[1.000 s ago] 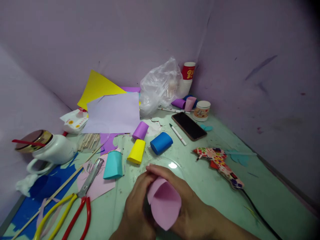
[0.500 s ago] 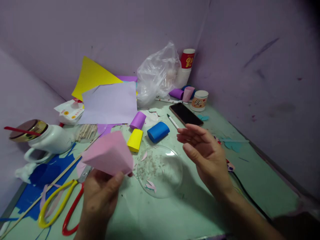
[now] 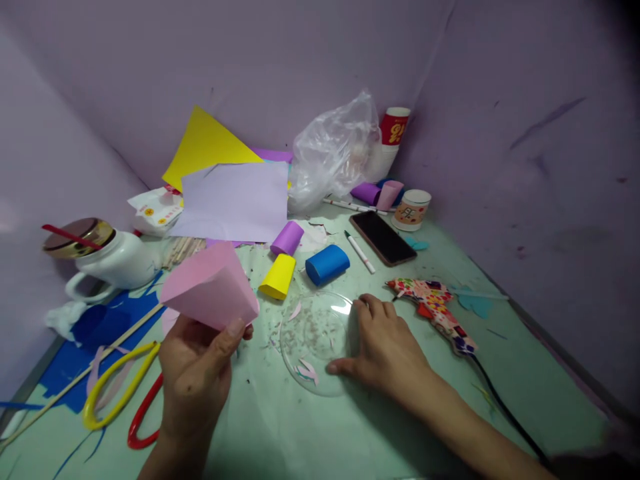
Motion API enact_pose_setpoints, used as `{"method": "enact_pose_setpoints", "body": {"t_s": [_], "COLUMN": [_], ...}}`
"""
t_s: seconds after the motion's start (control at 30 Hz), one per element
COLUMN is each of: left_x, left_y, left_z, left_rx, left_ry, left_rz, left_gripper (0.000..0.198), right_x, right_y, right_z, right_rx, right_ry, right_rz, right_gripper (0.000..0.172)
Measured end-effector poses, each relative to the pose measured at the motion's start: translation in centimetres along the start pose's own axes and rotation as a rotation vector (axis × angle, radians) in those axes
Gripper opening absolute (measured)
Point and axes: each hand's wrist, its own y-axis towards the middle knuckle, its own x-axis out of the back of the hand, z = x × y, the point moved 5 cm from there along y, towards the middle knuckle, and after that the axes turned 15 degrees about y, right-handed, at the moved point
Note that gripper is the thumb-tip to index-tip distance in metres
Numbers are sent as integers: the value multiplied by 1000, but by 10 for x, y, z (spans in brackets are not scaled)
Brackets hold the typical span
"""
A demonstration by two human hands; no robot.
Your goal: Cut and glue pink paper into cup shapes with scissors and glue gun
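Observation:
My left hand [image 3: 197, 380] is closed on a pink paper cup shape [image 3: 210, 287], a curved tapered piece, with the thumb pressed along its lower edge. At the right rim of a clear round dish [image 3: 310, 353], my right hand [image 3: 383, 343] lies low with thumb and fingers apart, seeming to touch it. Pink and teal paper scraps [image 3: 306, 370] and grey specks lie in and under the dish. Beyond it rest a blue paper shape [image 3: 327, 265], a yellow one [image 3: 278, 277] and a purple one [image 3: 287, 238].
A floral glue gun [image 3: 435, 303] with a black cord lies right of my right hand. Scissors [image 3: 120, 393] and a wooden stick [image 3: 75, 383] lie at left, near a white mug [image 3: 130, 257]. Farther back are a phone [image 3: 384, 238], a marker [image 3: 359, 252] and a plastic bag [image 3: 335, 153].
My right hand has come down from above the table to the dish's right rim, uncovering the glue gun. My left hand still holds the pink paper cup shape, now slightly turned.

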Motion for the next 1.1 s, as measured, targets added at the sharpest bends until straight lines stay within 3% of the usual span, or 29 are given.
{"method": "enact_pose_setpoints", "body": {"t_s": [0.17, 0.23, 0.3, 0.37, 0.63, 0.8, 0.87, 0.93, 1.0, 1.07, 1.1], "left_x": [8, 13, 16, 17, 12, 29, 41, 52, 59, 60, 58], "left_y": [2, 5, 9, 12, 12, 18, 23, 26, 28, 28, 26], "left_z": [-10, -15, -18, -18, -13, -24, -31, -36, -37, -35, -32], "left_rx": [-40, -74, -90, -92, -72, -115, -144, -158, -150, -147, -144], "left_ry": [-35, -63, -80, -85, -91, -120, -119, -95, -54, -18, 0], "left_rz": [-23, -60, -89, -97, -64, -156, -208, -231, -212, -181, -157], "left_gripper": [20, 21, 22, 22, 21, 23, 23, 22, 20, 21, 22], "right_x": [-4, -3, 2, 6, -3, -21, -29, -34, -27, -11, -4], "right_y": [-1, -3, -2, 2, 5, -47, -81, -103, -104, -85, -71], "right_z": [-9, -10, -8, -1, 24, 30, 40, 41, 39, 29, 21], "right_rx": [14, 30, 37, 32, 44, 139, 355, 400, 364, 267, 204], "right_ry": [221, 255, 201, 139, 213, 444, 597, 616, 683, 770, 786], "right_rz": [52, 60, -6, -39, 104, 380, 516, 580, 500, 347, 275], "right_gripper": [41, 46, 69, 82, 57, 23, 11, 19, 23, 10, 13]}}
